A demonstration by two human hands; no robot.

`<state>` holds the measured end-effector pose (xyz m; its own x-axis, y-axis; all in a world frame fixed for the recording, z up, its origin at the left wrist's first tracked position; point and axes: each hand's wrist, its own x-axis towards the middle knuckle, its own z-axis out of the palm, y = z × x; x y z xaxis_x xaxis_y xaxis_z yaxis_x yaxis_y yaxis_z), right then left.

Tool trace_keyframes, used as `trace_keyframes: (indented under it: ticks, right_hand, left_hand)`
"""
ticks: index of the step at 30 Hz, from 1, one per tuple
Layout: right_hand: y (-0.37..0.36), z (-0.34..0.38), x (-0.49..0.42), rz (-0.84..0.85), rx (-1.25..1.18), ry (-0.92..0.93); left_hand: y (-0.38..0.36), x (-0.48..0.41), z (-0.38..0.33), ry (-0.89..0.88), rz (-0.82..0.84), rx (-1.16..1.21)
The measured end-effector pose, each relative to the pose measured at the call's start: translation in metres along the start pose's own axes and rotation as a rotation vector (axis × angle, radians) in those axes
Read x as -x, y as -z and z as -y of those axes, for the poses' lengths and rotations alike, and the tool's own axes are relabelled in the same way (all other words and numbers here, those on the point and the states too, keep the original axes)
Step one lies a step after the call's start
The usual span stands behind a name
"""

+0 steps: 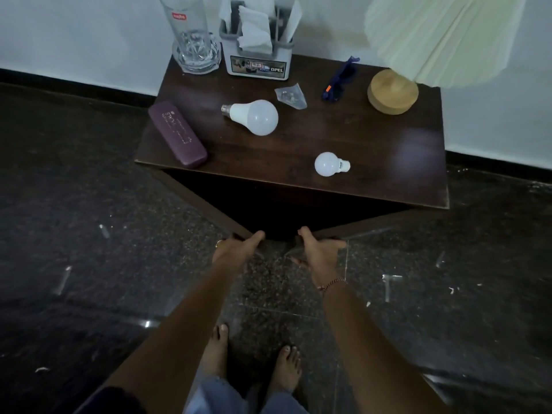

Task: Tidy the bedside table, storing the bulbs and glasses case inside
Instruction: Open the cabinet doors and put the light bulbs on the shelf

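A dark wooden bedside table [373, 174] stands against the wall. On its top lie a large white bulb [257, 116], a small white bulb [328, 164] near the front edge, and a purple glasses case [177, 134] at the left edge. Below the top, both cabinet doors are swung out toward me, and the inside is dark. My left hand [237, 248] grips the edge of the left door [203, 201]. My right hand [321, 251] grips the edge of the right door [385, 224].
At the back of the top stand a tall glass [191, 34] in a crystal dish, a grey tissue holder [258, 55], a clear plastic wrapper [291, 95], a blue object [339, 80] and a lamp with a wooden base [392, 91]. Dark granite floor surrounds the table; my bare feet are below.
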<state>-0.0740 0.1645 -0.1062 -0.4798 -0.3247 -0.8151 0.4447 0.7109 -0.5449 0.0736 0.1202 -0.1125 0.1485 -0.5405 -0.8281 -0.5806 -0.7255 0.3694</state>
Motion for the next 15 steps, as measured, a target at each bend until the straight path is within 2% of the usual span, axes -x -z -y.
trace_keyframes:
  ticks: [3, 9, 15]
  right_hand:
    - [0.009, -0.008, 0.0, 0.014, 0.019, -0.004]
    - [0.047, -0.05, 0.004, 0.111, 0.075, 0.109]
    - [0.097, -0.071, 0.018, -0.018, 0.272, 0.112]
  left_hand:
    - [0.009, 0.005, 0.013, 0.028, 0.021, 0.085]
    - [0.036, 0.006, 0.051, 0.013, 0.013, -0.045]
    - [0.08, 0.007, 0.098, -0.05, -0.067, -0.268]
